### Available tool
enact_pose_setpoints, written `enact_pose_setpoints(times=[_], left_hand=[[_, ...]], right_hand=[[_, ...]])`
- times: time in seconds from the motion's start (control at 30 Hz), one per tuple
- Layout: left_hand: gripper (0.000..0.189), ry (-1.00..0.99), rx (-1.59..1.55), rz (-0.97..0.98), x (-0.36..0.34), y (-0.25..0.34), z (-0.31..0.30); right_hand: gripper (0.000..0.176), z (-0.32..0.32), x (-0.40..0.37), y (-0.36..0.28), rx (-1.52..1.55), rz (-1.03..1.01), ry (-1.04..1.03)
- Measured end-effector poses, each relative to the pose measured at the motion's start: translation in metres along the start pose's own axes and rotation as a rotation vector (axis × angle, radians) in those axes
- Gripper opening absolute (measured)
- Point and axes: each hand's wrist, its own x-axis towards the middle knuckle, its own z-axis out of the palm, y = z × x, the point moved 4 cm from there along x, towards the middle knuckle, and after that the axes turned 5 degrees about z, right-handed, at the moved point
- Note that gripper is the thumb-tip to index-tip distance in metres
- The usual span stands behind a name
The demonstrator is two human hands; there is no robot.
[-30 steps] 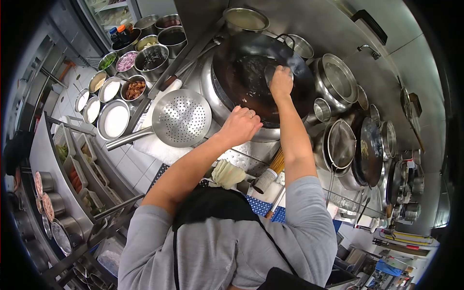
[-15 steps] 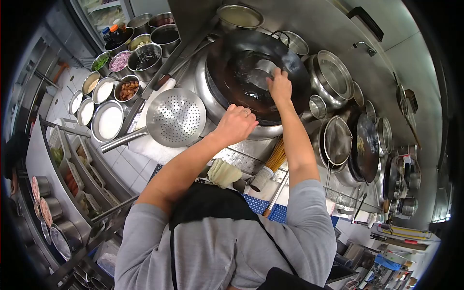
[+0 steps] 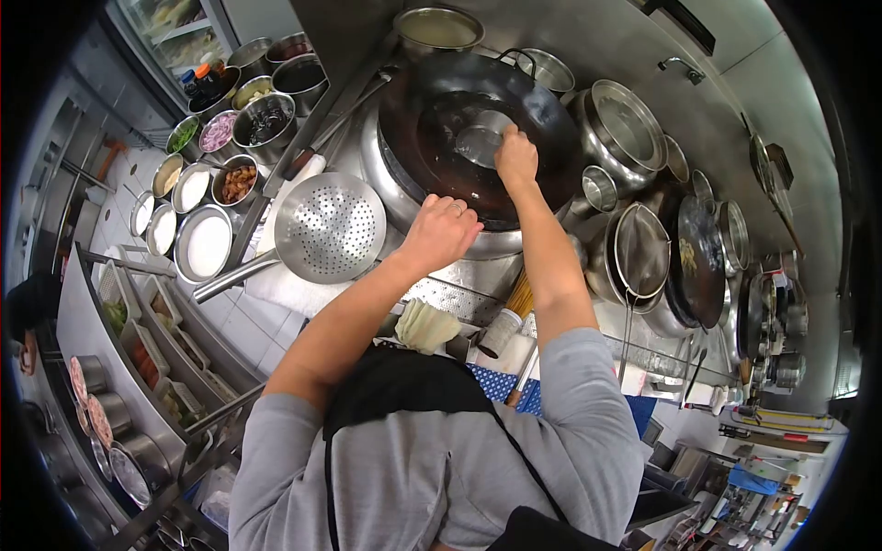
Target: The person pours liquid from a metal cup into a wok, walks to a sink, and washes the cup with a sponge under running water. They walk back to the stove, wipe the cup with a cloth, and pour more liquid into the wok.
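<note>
A large dark wok point(image 3: 441, 151) sits in the round steel burner ring point(image 3: 386, 179) at the top middle. My right hand point(image 3: 516, 158) reaches into it and is closed on a steel ladle point(image 3: 480, 142) whose bowl lies against the wok's wet inside. My left hand point(image 3: 441, 231) is closed on the wok's near rim, the fingers curled over the edge. What lies under that hand is hidden.
A perforated steel skimmer point(image 3: 329, 227) rests left of the wok on a white cloth. Several steel bowls of ingredients point(image 3: 207, 174) line the far left. Pots, lids and a strainer point(image 3: 643, 253) crowd the right. A folded rag point(image 3: 424, 326) and a bamboo brush point(image 3: 514, 308) lie near my chest.
My right hand has moved the ladle leftward across the wok's inside, from the far right rim toward the centre. My left hand has stayed on the near rim.
</note>
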Motion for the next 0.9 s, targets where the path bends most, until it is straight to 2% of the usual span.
enact_pose_setpoints(times=[0.07, 0.17, 0.27, 0.4, 0.43, 0.5, 0.57, 0.67, 0.73, 0.83, 0.9], left_hand=[[0.018, 0.011, -0.004, 0.001, 0.000, -0.001, -0.001], [0.018, 0.022, -0.006, 0.006, 0.000, -0.001, 0.000], [0.018, 0.012, -0.006, -0.004, -0.002, 0.002, 0.000], [0.018, 0.026, 0.005, 0.003, 0.001, -0.001, 0.001], [0.018, 0.027, 0.004, 0.002, -0.001, 0.000, 0.000], [0.018, 0.036, 0.010, 0.011, 0.002, -0.002, 0.000], [0.018, 0.038, 0.000, 0.006, -0.002, 0.001, 0.000], [0.018, 0.044, -0.011, 0.004, 0.000, -0.001, 0.001], [0.018, 0.039, -0.013, -0.003, -0.001, -0.001, 0.001], [0.020, -0.040, -0.011, -0.044, -0.001, -0.002, 0.002], [0.020, -0.026, 0.001, -0.037, -0.002, 0.000, 0.001]], right_hand=[[0.031, 0.009, 0.000, 0.011, -0.054, 0.052, -0.076], [0.023, -0.026, -0.019, -0.002, -0.040, -0.036, 0.090], [0.023, -0.013, -0.011, -0.006, 0.025, -0.227, 0.090], [0.028, 0.006, -0.009, 0.015, -0.143, 0.023, -0.171], [0.032, -0.016, -0.020, 0.006, -0.101, -0.008, -0.031], [0.034, -0.038, -0.025, -0.009, 0.011, -0.125, 0.018], [0.036, -0.030, -0.029, -0.013, 0.057, -0.211, 0.034], [0.035, 0.000, -0.015, -0.001, -0.086, -0.004, -0.134], [0.032, -0.014, -0.018, -0.001, -0.131, 0.040, -0.091], [0.027, -0.035, -0.013, -0.022, 0.001, -0.130, 0.100], [0.025, -0.027, -0.013, -0.027, 0.011, -0.202, 0.099]])
